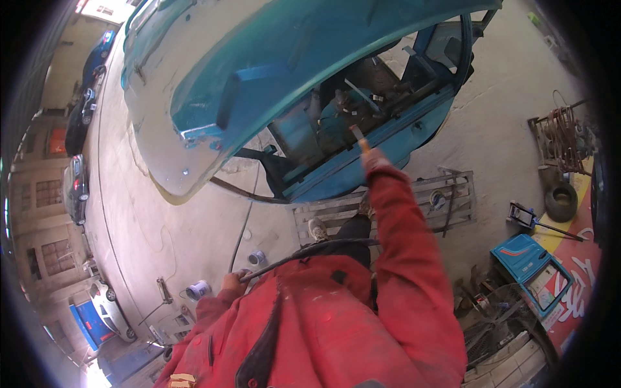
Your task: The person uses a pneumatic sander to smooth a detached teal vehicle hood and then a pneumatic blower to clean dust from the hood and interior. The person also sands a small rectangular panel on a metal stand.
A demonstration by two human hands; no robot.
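Your right hand (378, 161) grips a yellow-handled tool (364, 144), likely to leave its tip free by the blue car (404, 134); your left hand (234, 280) holds a black strip (310, 249).

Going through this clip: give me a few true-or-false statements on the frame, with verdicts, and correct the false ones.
1. The right hand holds a tool with a yellow-orange handle. True.
2. The person's sleeves are green. False: the right sleeve is red, and so is the left.
3. The right hand is nearer than the left hand to the blue vehicle body. True.
4. There are no containers on the floor. False: a pail and a smaller can are there, toward the left.
5. A blue door with a window opening is at the right of the picture. True.
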